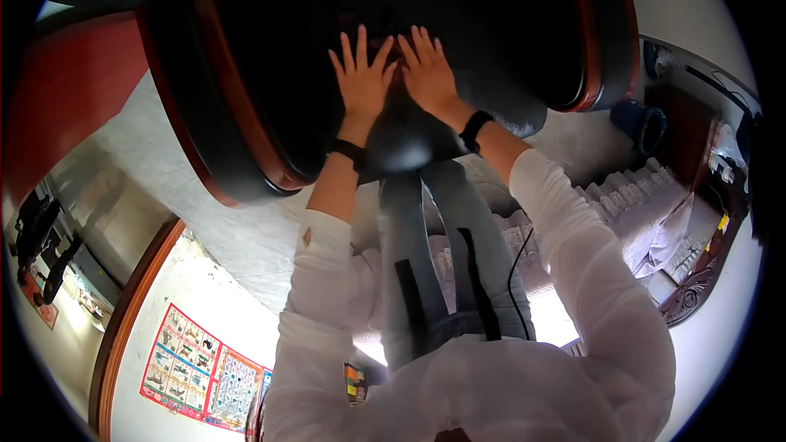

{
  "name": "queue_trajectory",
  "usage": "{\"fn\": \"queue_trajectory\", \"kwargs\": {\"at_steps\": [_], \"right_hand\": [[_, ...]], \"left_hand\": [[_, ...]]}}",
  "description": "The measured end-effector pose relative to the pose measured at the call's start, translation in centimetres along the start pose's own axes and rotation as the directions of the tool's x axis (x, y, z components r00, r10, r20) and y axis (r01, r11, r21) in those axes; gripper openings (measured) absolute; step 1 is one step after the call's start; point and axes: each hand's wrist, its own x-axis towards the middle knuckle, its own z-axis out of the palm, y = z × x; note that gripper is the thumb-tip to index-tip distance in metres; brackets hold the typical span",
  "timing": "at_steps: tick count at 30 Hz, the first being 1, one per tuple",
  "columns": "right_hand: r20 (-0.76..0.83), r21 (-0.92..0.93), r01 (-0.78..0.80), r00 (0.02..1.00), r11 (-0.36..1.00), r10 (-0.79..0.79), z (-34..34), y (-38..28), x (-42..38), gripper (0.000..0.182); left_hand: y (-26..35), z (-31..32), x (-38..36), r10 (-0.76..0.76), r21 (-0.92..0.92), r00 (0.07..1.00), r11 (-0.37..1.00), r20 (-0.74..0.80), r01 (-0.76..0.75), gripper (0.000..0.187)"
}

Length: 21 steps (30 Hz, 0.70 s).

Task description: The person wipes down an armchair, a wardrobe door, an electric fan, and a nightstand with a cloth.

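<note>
My left hand (360, 82) lies palm down with its fingers spread over the dark seat of a black leather armchair (401, 149) with wooden trim. Beside it, my right hand (429, 78) is also flat and spread, its thumb close to the left thumb. Around the hands the seat is so dark that its details are lost. A small dark reddish patch shows near the fingertips, too dim to name. Each wrist wears a black band, the left band (350, 150) and the right band (475, 129).
The armchair's left armrest (237, 115) and right armrest (591, 33) flank my arms. A blue bin (640, 124) stands to the right, near a bed with a frilled cover (630, 196). On the left are a wooden door frame (135, 319) and a picture chart (184, 360).
</note>
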Motion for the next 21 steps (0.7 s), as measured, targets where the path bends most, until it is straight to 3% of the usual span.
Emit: {"fn": "queue_trajectory", "kwargs": {"at_steps": [2,4,6,8,11,13,15,18,21], "right_hand": [[-0.069,0.081,0.058,0.996,0.995,-0.053,1.9,-2.3,2.2,0.057],[-0.096,0.174,0.093,0.992,0.980,-0.077,2.2,-5.9,6.0,0.046],[-0.218,0.041,0.280,0.939,0.959,-0.265,3.1,-8.9,8.5,0.039],[-0.259,0.059,0.341,0.913,0.938,-0.315,4.5,-10.0,9.9,0.029],[0.010,0.279,0.193,0.979,0.941,-0.204,0.7,-5.9,9.9,0.020],[-0.079,0.314,0.060,0.996,0.948,-0.037,0.0,-2.2,8.3,0.017],[-0.128,0.379,-0.127,0.974,0.917,0.188,-1.6,2.2,5.7,0.016],[-0.064,0.480,-0.504,0.796,0.718,0.601,-4.2,8.5,-0.5,0.021],[0.002,0.469,-0.668,0.655,0.578,0.755,-5.2,12.5,-9.4,0.024]], "left_hand": [[-2.2,-0.6,0.4,-0.100,0.123,0.995,0.987,-0.017,0.101,0.057],[-5.0,-1.0,0.0,-0.360,0.007,0.932,0.933,-0.049,0.360,0.063],[-8.3,0.2,-1.1,-0.387,-0.362,0.899,0.883,-0.203,0.298,0.065],[-8.3,0.1,-0.8,-0.379,-0.337,0.914,0.888,-0.145,0.314,0.063],[-6.3,0.5,0.9,-0.397,-0.306,0.910,0.887,-0.122,0.346,0.061],[-3.8,0.8,3.9,-0.129,-0.328,0.985,0.941,-0.112,0.086,0.059],[0.0,1.7,7.6,0.105,-0.380,0.992,0.917,-0.063,-0.122,0.055],[9.1,4.5,11.5,0.386,-0.441,0.919,0.840,0.079,-0.315,0.050],[17.7,7.0,8.6,0.558,-0.468,0.821,0.761,0.119,-0.449,0.047]]}}
